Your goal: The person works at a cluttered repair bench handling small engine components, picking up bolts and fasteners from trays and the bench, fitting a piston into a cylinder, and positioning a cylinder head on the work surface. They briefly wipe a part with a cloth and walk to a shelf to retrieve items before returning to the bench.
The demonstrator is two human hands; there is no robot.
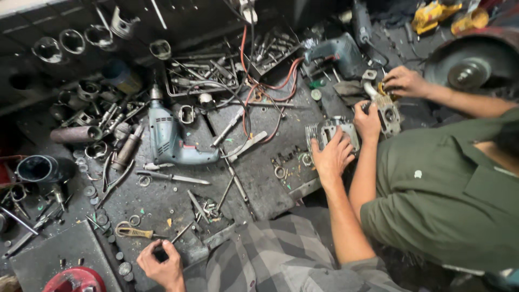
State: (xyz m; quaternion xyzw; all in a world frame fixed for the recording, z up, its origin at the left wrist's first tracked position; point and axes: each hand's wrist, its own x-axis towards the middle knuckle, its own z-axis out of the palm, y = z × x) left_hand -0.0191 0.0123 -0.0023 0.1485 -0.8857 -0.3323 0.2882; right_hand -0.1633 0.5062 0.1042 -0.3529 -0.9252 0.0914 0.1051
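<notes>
My right hand (332,157) lies spread over the near side of a finned grey engine cylinder (339,130) on the dark workbench (259,178), holding it down. At the bench's near edge my left hand (160,265) is curled around a small dark object (160,253), which is mostly hidden by the fingers. A yellow-handled tool (134,232) lies just left of and beyond that hand. Just past the cylinder, a co-worker in a green shirt has one hand (367,121) and the other hand (405,81) on a small metal engine part (388,112).
A blue-grey electric drill (167,138) lies mid-bench among loose screwdrivers, washers and bolts. Red and black cables (254,81) run toward a tray of wrenches (203,73). Pistons and rings crowd the left. A red round thing (75,280) sits at bottom left, a grinder wheel (470,67) top right.
</notes>
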